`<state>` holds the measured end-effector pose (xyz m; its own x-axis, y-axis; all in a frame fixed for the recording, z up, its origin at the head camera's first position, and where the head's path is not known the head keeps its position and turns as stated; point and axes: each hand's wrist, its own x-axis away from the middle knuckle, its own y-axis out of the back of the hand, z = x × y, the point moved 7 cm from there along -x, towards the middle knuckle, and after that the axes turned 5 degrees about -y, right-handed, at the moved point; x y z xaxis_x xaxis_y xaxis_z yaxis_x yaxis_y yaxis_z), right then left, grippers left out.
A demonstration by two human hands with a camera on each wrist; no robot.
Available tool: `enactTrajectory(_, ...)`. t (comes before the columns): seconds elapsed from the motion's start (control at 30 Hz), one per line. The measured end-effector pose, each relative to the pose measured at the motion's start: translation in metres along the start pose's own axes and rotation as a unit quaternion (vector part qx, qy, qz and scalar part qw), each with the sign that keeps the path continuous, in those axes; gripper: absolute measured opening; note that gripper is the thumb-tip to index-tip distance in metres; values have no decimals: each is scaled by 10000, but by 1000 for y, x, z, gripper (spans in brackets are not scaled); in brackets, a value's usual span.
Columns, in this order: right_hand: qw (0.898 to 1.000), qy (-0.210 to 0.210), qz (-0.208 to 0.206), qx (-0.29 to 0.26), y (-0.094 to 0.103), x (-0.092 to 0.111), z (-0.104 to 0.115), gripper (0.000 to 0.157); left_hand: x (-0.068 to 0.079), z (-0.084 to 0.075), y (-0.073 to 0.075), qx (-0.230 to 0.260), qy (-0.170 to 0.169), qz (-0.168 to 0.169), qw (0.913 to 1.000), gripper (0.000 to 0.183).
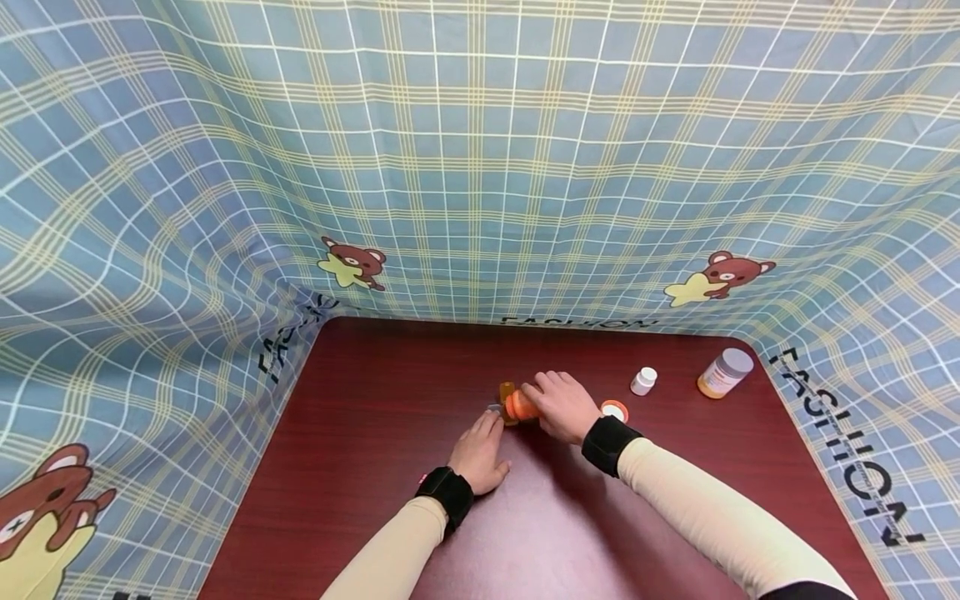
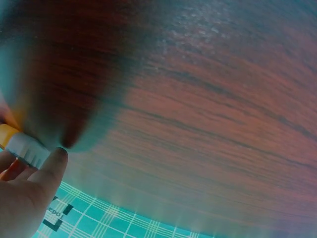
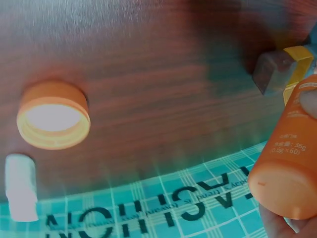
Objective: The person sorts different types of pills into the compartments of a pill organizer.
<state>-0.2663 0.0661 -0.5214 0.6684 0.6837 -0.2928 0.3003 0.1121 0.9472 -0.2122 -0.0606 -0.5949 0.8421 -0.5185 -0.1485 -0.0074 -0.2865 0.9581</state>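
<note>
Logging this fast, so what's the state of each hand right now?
Left hand: open, fingertips at the small box.
Right hand: closed, holding the orange bottle.

A: What is seen around the table [image 1: 375,375]?

B: The back and both sides are enclosed by draped blue cloth [image 1: 450,200], crossed with white and yellow checks

A: How is the cloth decorated?

B: Brown cartoon bears [image 1: 731,275] with yellow stars are printed on it, and black lettering [image 1: 862,458] reading "FASHION" is repeated low down

A: And the furniture?

B: The tabletop is finished in dark red-brown wood grain, its far corners rounded; light is reflected as a pale sheen [image 1: 547,525] on the near part
</note>
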Motion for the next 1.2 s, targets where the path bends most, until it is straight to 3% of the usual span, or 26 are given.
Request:
enactTrajectory(0.33,9968,453,95,657,3,-7,9,47,-1,-1,2,23,41,152,9999,76)
enactTrajectory(0.5,9929,743,46,930,5,-13,16,35,0,-2,4,-31,49,183,9998,76)
enactTrajectory(0.63,9865,1083,-68,1223,7,-18,25,28,0,-2,5,-23,25,130,9999,76)
enactTrajectory(0.87,9733,1615,-245,1611,8,-20,37,33,0,-3,7,33,35,149,9999,77)
enactTrajectory(1.2,9591,1856,-69,2135,7,-24,44,29,0,-1,5,-22,30,133,9999,80)
